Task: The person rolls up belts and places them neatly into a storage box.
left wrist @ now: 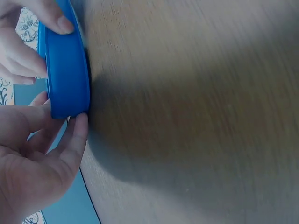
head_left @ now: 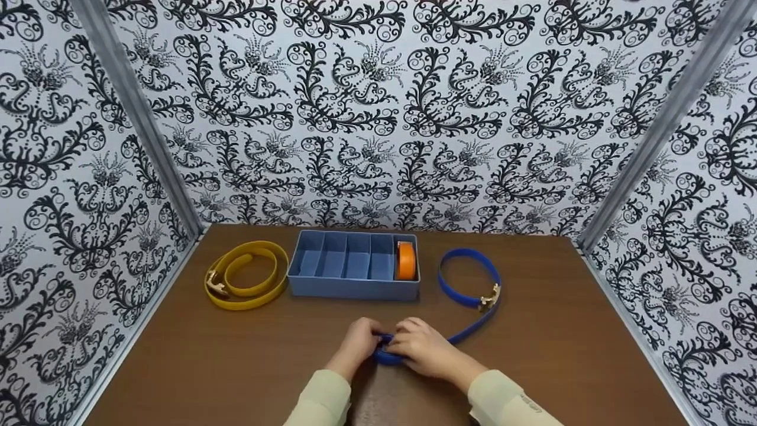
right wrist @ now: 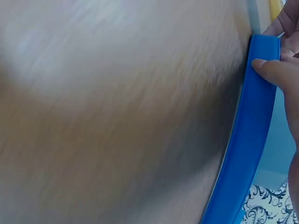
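A blue belt (head_left: 388,358) stands on edge on the table, its near end wound into a small coil between both hands. My left hand (head_left: 358,343) grips the coil's left side; in the left wrist view its fingertips touch the band (left wrist: 68,77) at the lower end. From the other side my right hand (head_left: 424,349) holds the coil, with the thumb pressed on the outer face of the strap (right wrist: 250,116) in the right wrist view. The rest of the belt runs off to the right, past a gold buckle (head_left: 489,298), into a wide loose loop. Fingers partly hide the coil's inside.
Behind the hands stands a grey-blue divided box (head_left: 355,289), with a rolled orange belt (head_left: 406,261) in its rightmost compartment. A loosely coiled yellow belt (head_left: 239,305) with a gold buckle lies left of it. Patterned walls (head_left: 378,118) enclose the brown table (head_left: 236,367).
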A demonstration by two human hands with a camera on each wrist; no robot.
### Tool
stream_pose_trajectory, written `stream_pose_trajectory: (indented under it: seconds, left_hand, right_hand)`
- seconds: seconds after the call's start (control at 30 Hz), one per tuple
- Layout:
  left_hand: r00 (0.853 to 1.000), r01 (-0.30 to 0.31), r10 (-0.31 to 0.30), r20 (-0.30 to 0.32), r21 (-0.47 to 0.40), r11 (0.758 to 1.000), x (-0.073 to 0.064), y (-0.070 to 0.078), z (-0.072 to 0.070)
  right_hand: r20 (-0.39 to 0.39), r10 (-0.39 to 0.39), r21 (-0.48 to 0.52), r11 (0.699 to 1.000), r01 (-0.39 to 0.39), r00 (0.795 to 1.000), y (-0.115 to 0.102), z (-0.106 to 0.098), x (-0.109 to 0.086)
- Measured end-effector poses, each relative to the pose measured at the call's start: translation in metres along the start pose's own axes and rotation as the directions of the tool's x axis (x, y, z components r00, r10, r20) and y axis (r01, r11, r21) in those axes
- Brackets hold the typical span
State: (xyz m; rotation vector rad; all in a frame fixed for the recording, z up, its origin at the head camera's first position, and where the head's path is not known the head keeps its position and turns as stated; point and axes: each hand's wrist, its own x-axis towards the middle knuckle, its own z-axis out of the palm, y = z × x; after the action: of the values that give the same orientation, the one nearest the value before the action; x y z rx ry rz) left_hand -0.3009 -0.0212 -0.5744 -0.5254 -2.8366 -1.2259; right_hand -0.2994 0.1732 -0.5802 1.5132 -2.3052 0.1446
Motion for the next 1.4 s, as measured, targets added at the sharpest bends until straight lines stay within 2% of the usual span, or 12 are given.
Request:
stream_pose_trajectory:
  seconds: [0.13,0.33,0.5,0.6,0.67,0.73,0.87,1.0,1.07,1.2,1.33,1.4]
  left_hand:
    - [1.000,-0.019,0.019,-0.005,-0.002,1.000,-0.002,-0.002,0.001]
    - [0.998,-0.066,0.067,-0.023,0.035,0.997,-0.003,-0.004,0.002]
    - [0.998,-0.052,0.054,-0.042,0.042,0.998,-0.006,-0.006,0.001]
    - [0.999,0.008,-0.010,-0.052,-0.053,0.999,-0.008,-0.007,0.001]
    - [0.995,0.078,-0.085,-0.049,-0.138,0.987,-0.009,-0.006,0.001]
    - [0.987,0.139,-0.150,-0.049,-0.180,0.974,-0.010,-0.004,0.002]
    - [0.968,0.231,-0.242,-0.067,-0.142,0.963,-0.011,0.004,0.005]
    - [0.955,0.280,-0.285,-0.075,-0.072,0.957,-0.009,0.011,0.009]
    - [0.957,0.280,-0.284,-0.063,-0.063,0.958,-0.007,0.014,0.011]
    - [0.971,0.235,-0.236,-0.029,-0.044,0.971,-0.004,0.015,0.012]
    - [0.984,0.177,-0.177,-0.002,-0.041,0.983,-0.003,0.014,0.012]
    - [0.987,0.160,-0.160,0.010,-0.042,0.986,-0.003,0.014,0.011]
  right_hand:
    - [-0.047,-0.035,-0.008,0.999,0.035,0.998,-0.003,0.001,-0.003]
    - [-0.157,-0.029,-0.013,1.000,0.027,0.987,-0.004,0.006,0.005]
    - [-0.165,-0.034,-0.030,0.999,0.029,0.986,-0.005,0.008,0.014]
    - [-0.136,-0.028,-0.067,0.998,0.019,0.990,-0.006,0.009,0.017]
    - [-0.110,-0.014,-0.096,0.995,0.004,0.994,-0.008,0.008,0.017]
    - [-0.090,0.007,-0.124,0.992,-0.018,0.996,-0.010,0.007,0.017]
    - [-0.070,0.048,-0.131,0.990,-0.057,0.996,-0.015,0.005,0.016]
    - [-0.075,0.066,-0.108,0.991,-0.074,0.995,-0.020,0.005,0.014]
    - [-0.076,0.068,-0.105,0.992,-0.076,0.995,-0.022,0.005,0.012]
    - [-0.100,0.053,-0.065,0.996,-0.060,0.994,-0.020,0.007,0.006]
    - [-0.126,0.005,-0.011,1.000,-0.006,0.992,-0.013,0.008,0.000]
    - [-0.103,-0.019,-0.014,1.000,0.018,0.995,-0.011,0.007,-0.002]
